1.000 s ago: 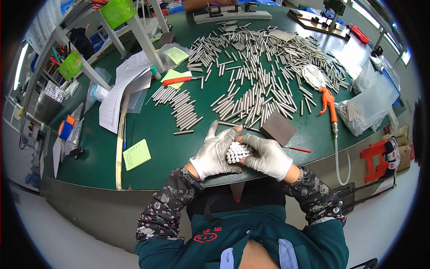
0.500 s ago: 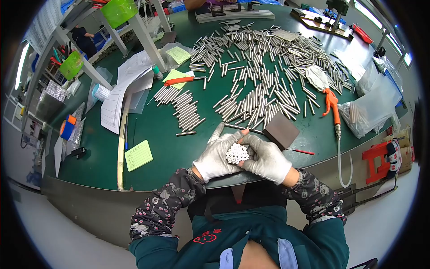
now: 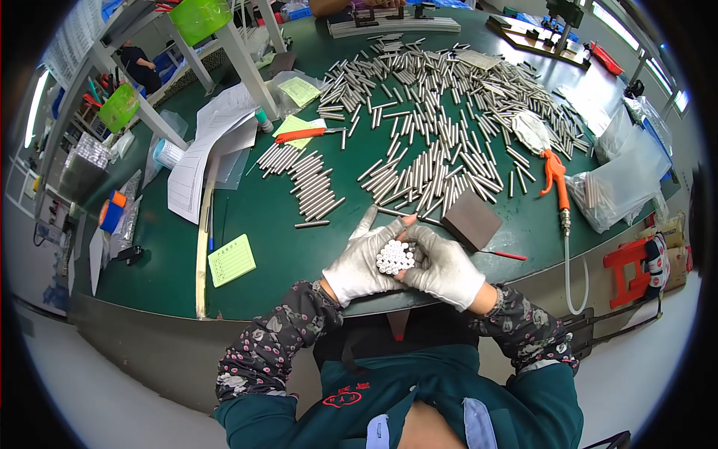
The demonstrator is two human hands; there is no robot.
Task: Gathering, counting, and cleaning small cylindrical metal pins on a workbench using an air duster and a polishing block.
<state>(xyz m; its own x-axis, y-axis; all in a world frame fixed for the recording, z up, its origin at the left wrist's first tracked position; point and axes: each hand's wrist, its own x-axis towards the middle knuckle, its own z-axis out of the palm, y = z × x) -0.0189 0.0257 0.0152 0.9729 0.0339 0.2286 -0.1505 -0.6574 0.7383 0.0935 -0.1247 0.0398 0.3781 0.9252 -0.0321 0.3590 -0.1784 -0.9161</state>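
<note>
Both my hands wear whitish gloves with some fingertips bare. Between them, near the table's front edge, they clasp a bundle of metal pins [image 3: 394,257], whose round bright ends face up toward me. My left hand [image 3: 354,263] wraps the bundle's left side, its thumb or a finger pointing away. Around the right side close the fingers of my right hand [image 3: 446,267]. The pins' lengths are hidden by the gloves. Just beyond my right hand lies a dark brown block [image 3: 472,219], with a thin red-handled tool [image 3: 508,255] beside it.
Loose metal pins [image 3: 441,112] spread over the green table [image 3: 277,247]; a neater row [image 3: 313,187] lies left. An orange air gun [image 3: 553,173] with a hose and plastic bags [image 3: 624,176] are at right. Papers [image 3: 209,150], an orange knife [image 3: 299,135] and a notepad [image 3: 232,260] lie left.
Almost nothing differs. My hands keep the same grip on the pin bundle, and the whole view has shifted very slightly.
</note>
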